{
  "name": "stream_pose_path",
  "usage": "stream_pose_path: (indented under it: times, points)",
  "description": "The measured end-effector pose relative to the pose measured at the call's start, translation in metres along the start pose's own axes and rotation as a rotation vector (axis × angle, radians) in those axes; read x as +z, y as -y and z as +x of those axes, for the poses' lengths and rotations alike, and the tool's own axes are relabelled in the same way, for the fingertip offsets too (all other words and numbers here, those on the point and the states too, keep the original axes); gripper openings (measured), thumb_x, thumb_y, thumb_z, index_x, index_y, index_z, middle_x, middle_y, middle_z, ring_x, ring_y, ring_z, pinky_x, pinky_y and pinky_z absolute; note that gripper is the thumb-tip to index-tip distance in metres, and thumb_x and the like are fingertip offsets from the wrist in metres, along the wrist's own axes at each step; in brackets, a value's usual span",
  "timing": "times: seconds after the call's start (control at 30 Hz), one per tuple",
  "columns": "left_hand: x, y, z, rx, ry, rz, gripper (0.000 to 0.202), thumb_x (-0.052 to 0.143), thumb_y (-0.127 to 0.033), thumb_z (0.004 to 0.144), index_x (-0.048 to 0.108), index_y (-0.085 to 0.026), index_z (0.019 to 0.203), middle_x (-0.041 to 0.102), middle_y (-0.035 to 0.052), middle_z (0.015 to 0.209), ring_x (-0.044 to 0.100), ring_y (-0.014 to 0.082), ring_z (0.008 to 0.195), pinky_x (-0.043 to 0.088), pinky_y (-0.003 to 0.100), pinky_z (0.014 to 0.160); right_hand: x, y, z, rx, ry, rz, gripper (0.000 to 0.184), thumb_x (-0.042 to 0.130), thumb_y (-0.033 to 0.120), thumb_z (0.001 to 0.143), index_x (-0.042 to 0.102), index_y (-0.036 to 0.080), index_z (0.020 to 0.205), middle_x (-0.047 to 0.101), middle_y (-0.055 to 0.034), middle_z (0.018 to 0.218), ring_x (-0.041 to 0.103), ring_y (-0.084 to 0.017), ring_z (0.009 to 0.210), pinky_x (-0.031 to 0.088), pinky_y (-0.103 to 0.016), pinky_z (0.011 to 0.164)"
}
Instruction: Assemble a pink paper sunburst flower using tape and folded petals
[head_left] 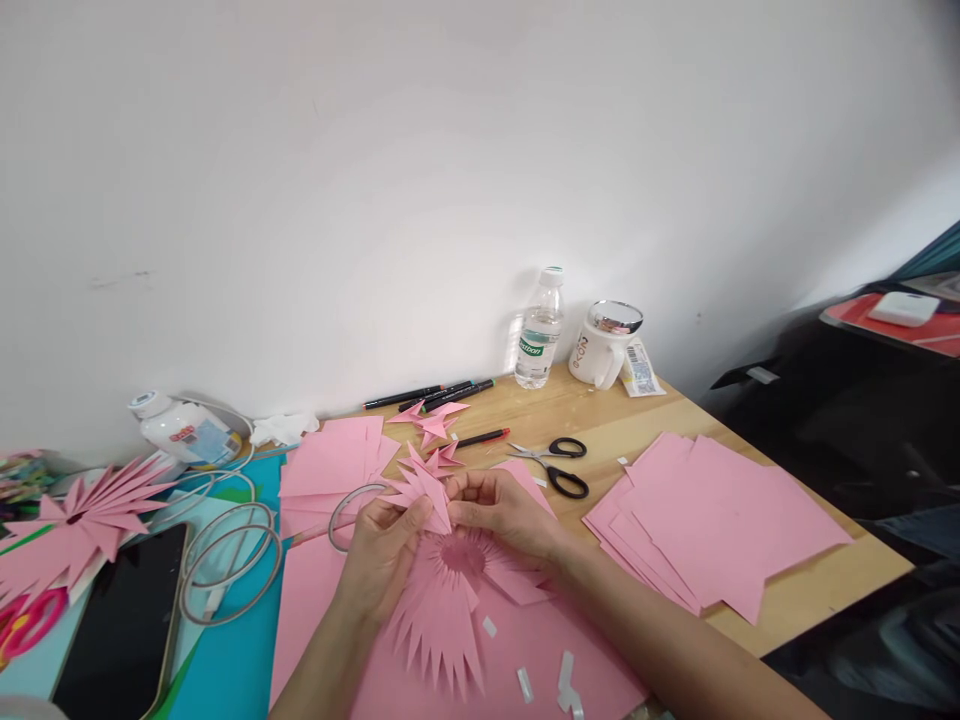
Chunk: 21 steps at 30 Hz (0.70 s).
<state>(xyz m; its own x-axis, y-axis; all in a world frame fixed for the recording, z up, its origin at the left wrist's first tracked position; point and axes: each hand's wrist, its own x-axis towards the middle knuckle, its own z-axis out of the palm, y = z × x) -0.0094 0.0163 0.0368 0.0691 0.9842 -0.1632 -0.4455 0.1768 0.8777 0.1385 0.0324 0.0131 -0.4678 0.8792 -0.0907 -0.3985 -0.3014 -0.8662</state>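
Observation:
Between my two hands is a small folded pink paper star with pointed petals. My left hand pinches its lower left side, thumb on top. My right hand grips its right edge between thumb and fingers. Just below them lies a larger pleated pink paper ring with sharp points, partly covered by my hands. More small folded paper pieces rest behind the star. Under the ring is a pink paper sheet with several white strips on it.
Black-handled scissors and pens lie behind my hands. A water bottle and white mug stand by the wall. Cut pink paper is stacked right. Left are a phone, coiled cable, white bottle and pleated paper flower.

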Motion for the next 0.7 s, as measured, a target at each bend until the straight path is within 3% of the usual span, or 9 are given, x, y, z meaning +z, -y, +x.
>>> stream_pose_path:
  times: [0.43, 0.57, 0.7]
  points:
    - [-0.0020, 0.0017, 0.0005, 0.027, 0.037, 0.022, 0.017, 0.082, -0.023, 0.055, 0.069, -0.015, 0.061, 0.068, 0.0049, 0.065, 0.066, 0.0221, 0.076, 0.053, 0.032, 0.069, -0.0035, -0.0014, 0.0016, -0.012, 0.060, -0.005, 0.031, 0.079, 0.036, 0.063, 0.061, 0.013, 0.073, 0.060, 0.0009, 0.068, 0.053, -0.008, 0.061, 0.040, -0.022, 0.061]
    - [-0.0017, 0.0015, 0.0015, 0.007, 0.008, 0.036, 0.018, 0.083, -0.020, 0.051, 0.066, -0.015, 0.056, 0.065, 0.0026, 0.059, 0.064, 0.0204, 0.070, 0.052, 0.032, 0.067, -0.0016, -0.0031, 0.0011, -0.068, 0.002, 0.024, 0.032, 0.080, 0.035, 0.062, 0.062, 0.015, 0.079, 0.061, 0.0007, 0.072, 0.054, -0.009, 0.062, 0.041, -0.023, 0.062]
    - [-0.0032, 0.0027, 0.0024, 0.071, -0.042, 0.091, 0.019, 0.083, -0.018, 0.049, 0.064, -0.015, 0.052, 0.062, -0.0005, 0.057, 0.060, 0.0152, 0.062, 0.050, 0.027, 0.062, 0.0002, -0.0050, 0.0013, -0.082, -0.058, 0.056, 0.032, 0.081, 0.034, 0.060, 0.061, 0.015, 0.075, 0.059, 0.0026, 0.066, 0.051, -0.008, 0.058, 0.039, -0.022, 0.059]
